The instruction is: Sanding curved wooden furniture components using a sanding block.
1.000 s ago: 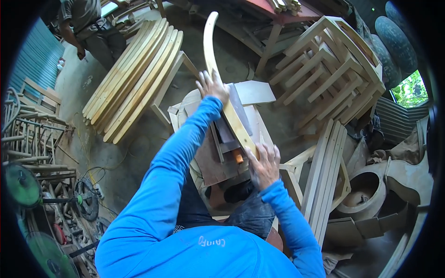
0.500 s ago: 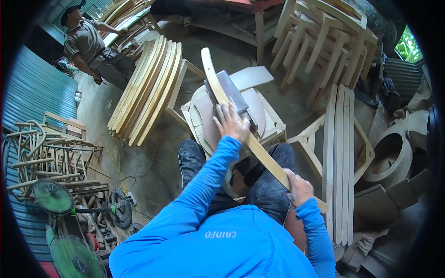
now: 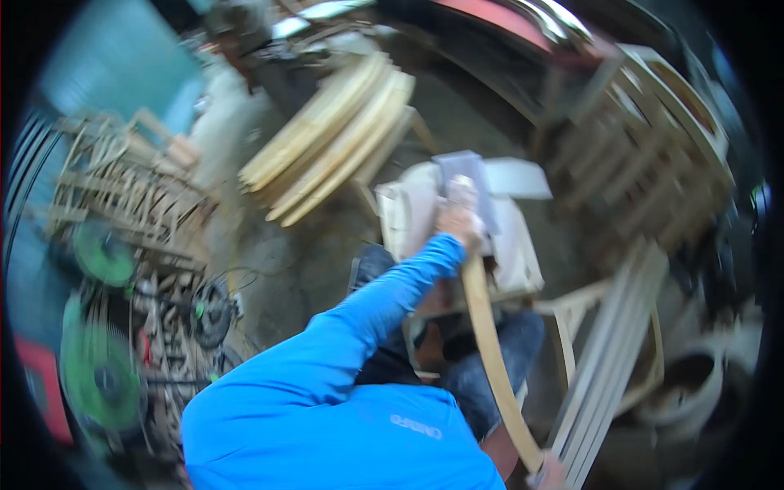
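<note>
Hands — left hand (image 3: 457, 219) on curved wooden slat (image 3: 490, 343) | right hand (image 3: 549, 472) gripping end

Left arm stretched forward, left hand (image 3: 454, 219) seemingly pressing down — blurred.

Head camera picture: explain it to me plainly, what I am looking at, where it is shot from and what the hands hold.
There is no machine here. A person wears a wide, rounded-lens camera on the head, looking down, so edges bend and this frame is blurred. The blue sleeve belongs to that person. The left hand presses a long curved wooden strip against a pale block in front of the knees. The right hand, at the bottom edge, grips the strip's near end. Stacked curved boards and wooden frames lie around.
</note>
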`<state>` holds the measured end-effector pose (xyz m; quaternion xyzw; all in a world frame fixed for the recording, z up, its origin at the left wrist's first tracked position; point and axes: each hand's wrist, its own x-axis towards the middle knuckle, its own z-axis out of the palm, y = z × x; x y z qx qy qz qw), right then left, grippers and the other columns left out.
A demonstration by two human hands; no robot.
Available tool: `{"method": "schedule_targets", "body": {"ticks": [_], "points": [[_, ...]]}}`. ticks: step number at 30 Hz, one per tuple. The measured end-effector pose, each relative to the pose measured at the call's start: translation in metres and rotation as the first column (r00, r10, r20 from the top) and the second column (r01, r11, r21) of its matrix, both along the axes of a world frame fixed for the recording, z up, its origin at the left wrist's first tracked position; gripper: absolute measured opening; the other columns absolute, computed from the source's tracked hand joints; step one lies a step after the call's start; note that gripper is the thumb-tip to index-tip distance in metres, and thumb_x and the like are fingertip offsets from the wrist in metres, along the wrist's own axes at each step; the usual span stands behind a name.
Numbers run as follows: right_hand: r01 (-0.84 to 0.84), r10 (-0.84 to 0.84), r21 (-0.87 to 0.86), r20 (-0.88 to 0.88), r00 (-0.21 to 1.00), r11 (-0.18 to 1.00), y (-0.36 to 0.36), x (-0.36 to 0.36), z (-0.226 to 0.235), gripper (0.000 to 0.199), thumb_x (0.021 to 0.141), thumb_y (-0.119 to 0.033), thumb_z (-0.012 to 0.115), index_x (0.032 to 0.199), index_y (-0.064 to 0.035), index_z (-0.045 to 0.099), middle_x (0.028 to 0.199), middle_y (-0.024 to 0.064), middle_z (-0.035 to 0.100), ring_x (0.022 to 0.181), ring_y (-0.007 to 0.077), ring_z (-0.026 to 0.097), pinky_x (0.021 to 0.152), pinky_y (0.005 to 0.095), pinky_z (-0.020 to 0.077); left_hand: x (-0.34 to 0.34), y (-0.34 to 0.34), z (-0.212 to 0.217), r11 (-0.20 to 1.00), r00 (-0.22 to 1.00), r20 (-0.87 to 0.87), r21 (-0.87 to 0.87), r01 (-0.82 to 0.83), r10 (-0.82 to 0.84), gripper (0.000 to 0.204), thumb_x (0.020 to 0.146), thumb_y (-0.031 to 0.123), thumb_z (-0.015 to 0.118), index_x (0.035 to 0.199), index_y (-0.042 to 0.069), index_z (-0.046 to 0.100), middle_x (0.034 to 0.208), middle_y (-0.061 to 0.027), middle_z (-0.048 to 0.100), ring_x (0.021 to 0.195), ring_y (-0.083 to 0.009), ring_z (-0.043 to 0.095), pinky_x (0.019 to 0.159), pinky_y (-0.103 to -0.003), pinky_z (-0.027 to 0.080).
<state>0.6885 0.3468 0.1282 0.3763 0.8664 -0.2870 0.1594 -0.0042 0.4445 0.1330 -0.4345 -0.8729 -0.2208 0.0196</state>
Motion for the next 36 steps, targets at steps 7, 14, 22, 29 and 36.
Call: {"method": "schedule_targets", "body": {"ticks": [7,14,22,29,36], "points": [[0.187,-0.203,-0.121,-0.14,0.969,0.975,0.023,-0.188,0.089,0.051,0.077,-0.014,0.073,0.127,-0.0197,0.062,0.112,0.0137,0.071,0.107,0.0374,0.067,0.088,0.0463,0.0534,-0.104,0.018,0.04,0.987,0.992,0.065,-0.123,-0.099,0.108,0.079,0.093,0.025,0.045,0.164,0.005,0.017,0.172,-0.0141,0.013,0.16,-0.0307,0.007,0.129,-0.051,0.009],[0.099,-0.129,-0.213,-0.133,0.983,0.972,0.023,-0.078,0.017,0.054,0.081,-0.015,0.074,0.134,-0.0147,0.059,0.11,0.0122,0.071,0.105,0.0304,0.068,0.086,0.0413,0.0529,-0.038,-0.003,0.03,0.994,0.998,-0.008,-0.093,-0.063,0.062,0.077,0.091,0.025,0.05,0.159,-0.002,0.027,0.17,-0.0194,0.018,0.158,-0.0368,0.013,0.127,-0.054,0.012],[0.344,-0.374,-0.352,-0.016,0.927,0.87,0.04,-0.076,0.0,0.048,0.083,-0.009,0.068,0.13,-0.0127,0.06,0.109,0.0221,0.069,0.102,0.0445,0.065,0.085,0.0503,0.0532,-0.037,0.006,0.038,0.995,0.998,0.04,-0.084,-0.047,0.051,0.083,0.087,0.026,0.054,0.16,0.0,0.026,0.17,-0.0194,0.018,0.159,-0.0363,0.01,0.127,-0.057,0.008],[-0.311,0.448,0.604,-0.087,0.89,0.734,0.037,-0.169,0.074,0.057,0.082,-0.025,0.076,0.136,-0.0154,0.059,0.111,0.0144,0.07,0.104,0.0334,0.068,0.086,0.0422,0.0537,-0.093,0.015,0.028,0.993,0.994,-0.008,-0.059,-0.106,0.106,0.08,0.089,0.026,0.051,0.161,0.0,0.026,0.17,-0.017,0.018,0.159,-0.0343,0.011,0.128,-0.053,0.009],[0.101,-0.093,0.055,-0.138,0.986,0.993,0.002,-0.146,0.081,0.074,0.087,-0.04,0.075,0.154,-0.0212,0.048,0.113,0.0177,0.071,0.097,0.0387,0.07,0.081,0.0478,0.0571,-0.041,-0.001,0.031,0.998,0.998,0.059,-0.062,-0.006,0.01,0.081,0.088,0.029,0.055,0.159,-0.001,0.029,0.169,-0.0198,0.02,0.159,-0.0369,0.01,0.127,-0.058,0.01]]}}
